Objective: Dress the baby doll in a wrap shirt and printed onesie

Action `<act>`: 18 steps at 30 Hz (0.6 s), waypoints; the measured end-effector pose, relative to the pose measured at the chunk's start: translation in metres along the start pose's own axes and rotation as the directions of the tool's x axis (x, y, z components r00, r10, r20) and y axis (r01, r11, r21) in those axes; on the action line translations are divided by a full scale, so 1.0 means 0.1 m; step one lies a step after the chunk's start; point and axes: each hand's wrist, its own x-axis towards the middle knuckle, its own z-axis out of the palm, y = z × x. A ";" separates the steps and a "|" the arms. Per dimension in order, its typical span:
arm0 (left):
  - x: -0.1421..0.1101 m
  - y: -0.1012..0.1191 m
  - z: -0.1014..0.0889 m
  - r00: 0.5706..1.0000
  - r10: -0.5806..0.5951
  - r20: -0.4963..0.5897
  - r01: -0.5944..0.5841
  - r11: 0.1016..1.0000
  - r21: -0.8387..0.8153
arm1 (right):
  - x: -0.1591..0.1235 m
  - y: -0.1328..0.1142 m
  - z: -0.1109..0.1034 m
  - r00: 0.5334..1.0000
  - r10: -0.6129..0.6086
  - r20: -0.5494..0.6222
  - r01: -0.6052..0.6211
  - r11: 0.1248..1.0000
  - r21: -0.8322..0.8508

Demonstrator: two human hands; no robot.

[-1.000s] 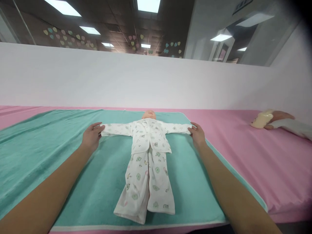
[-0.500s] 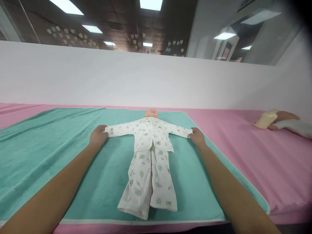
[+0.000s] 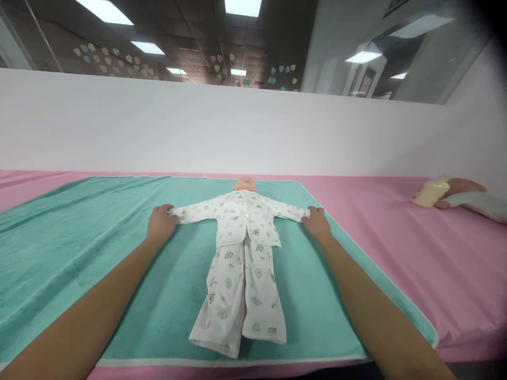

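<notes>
A baby doll (image 3: 245,184) lies on its back on a green blanket (image 3: 158,311), its head toward the wall. It wears a white printed jacket (image 3: 233,216) and matching white trousers (image 3: 225,295). Both sleeves are stretched out sideways. My left hand (image 3: 161,222) is closed on the cuff of the sleeve at the left, fingertips partly hidden. On the other side, my right hand (image 3: 317,221) pinches the cuff of the opposite sleeve. The doll's hands and feet do not show.
Pink sheet (image 3: 376,227) covers the surface around the blanket. At the far right lies another doll-like figure (image 3: 463,192) with a pale yellow object (image 3: 431,192) by it. A white wall (image 3: 237,132) with windows above stands behind.
Both hands have shifted slightly inward along the sleeve ends, still holding the cuffs. The doll's pose looks the same, and the view has moved a little.
</notes>
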 end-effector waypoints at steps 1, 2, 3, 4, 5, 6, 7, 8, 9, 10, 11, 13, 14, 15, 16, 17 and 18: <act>-0.03 0.06 0.01 0.998 0.060 -0.010 -0.059 0.998 0.038 | -0.04 -0.07 -0.03 0.999 -0.050 -0.019 0.048 0.996 -0.072; -0.08 0.12 0.03 0.992 0.125 -0.004 -0.125 0.990 0.065 | -0.09 -0.15 -0.07 0.993 -0.106 -0.052 0.099 0.988 -0.115; -0.14 0.20 0.05 0.980 0.195 0.028 -0.196 0.977 0.079 | -0.15 -0.23 -0.12 0.983 -0.165 -0.079 0.154 0.980 -0.123; -0.20 0.29 0.07 0.962 0.254 0.096 -0.260 0.963 0.062 | -0.21 -0.32 -0.16 0.972 -0.222 -0.076 0.215 0.972 -0.091; -0.28 0.38 0.09 0.933 0.300 0.199 -0.309 0.951 0.017 | -0.27 -0.40 -0.21 0.959 -0.281 -0.022 0.281 0.960 -0.009; -0.36 0.47 0.11 0.876 0.354 0.328 -0.361 0.932 -0.041 | -0.33 -0.48 -0.25 0.933 -0.349 0.091 0.339 0.934 0.113; -0.44 0.56 0.11 0.793 0.407 0.454 -0.412 0.907 -0.094 | -0.40 -0.55 -0.29 0.870 -0.428 0.245 0.371 0.896 0.244; -0.52 0.64 0.11 0.707 0.444 0.550 -0.456 0.881 -0.126 | -0.45 -0.61 -0.32 0.771 -0.496 0.398 0.371 0.859 0.352; -0.58 0.71 0.10 0.641 0.461 0.614 -0.485 0.863 -0.142 | -0.50 -0.65 -0.35 0.655 -0.543 0.526 0.355 0.835 0.421; -0.63 0.77 0.09 0.590 0.464 0.661 -0.500 0.853 -0.153 | -0.55 -0.69 -0.37 0.549 -0.564 0.617 0.342 0.825 0.450; -0.67 0.81 0.07 0.556 0.459 0.693 -0.505 0.849 -0.157 | -0.58 -0.71 -0.38 0.479 -0.565 0.672 0.340 0.825 0.451; -0.71 0.87 0.01 0.499 0.448 0.742 -0.498 0.849 -0.178 | -0.63 -0.74 -0.37 0.441 -0.560 0.702 0.358 0.827 0.434; -0.72 0.89 -0.01 0.471 0.447 0.761 -0.495 0.848 -0.192 | -0.65 -0.76 -0.35 0.453 -0.563 0.691 0.372 0.824 0.428; -0.72 0.89 -0.03 0.447 0.447 0.775 -0.493 0.846 -0.204 | -0.67 -0.77 -0.33 0.473 -0.568 0.673 0.387 0.820 0.421; -0.72 0.89 -0.05 0.433 0.449 0.782 -0.493 0.844 -0.212 | -0.68 -0.78 -0.30 0.496 -0.571 0.654 0.404 0.818 0.409; -0.71 0.89 -0.05 0.429 0.451 0.783 -0.494 0.842 -0.214 | -0.70 -0.78 -0.27 0.515 -0.569 0.641 0.420 0.819 0.390; -0.71 0.89 -0.05 0.437 0.453 0.777 -0.500 0.840 -0.209 | -0.70 -0.79 -0.25 0.527 -0.563 0.636 0.434 0.822 0.368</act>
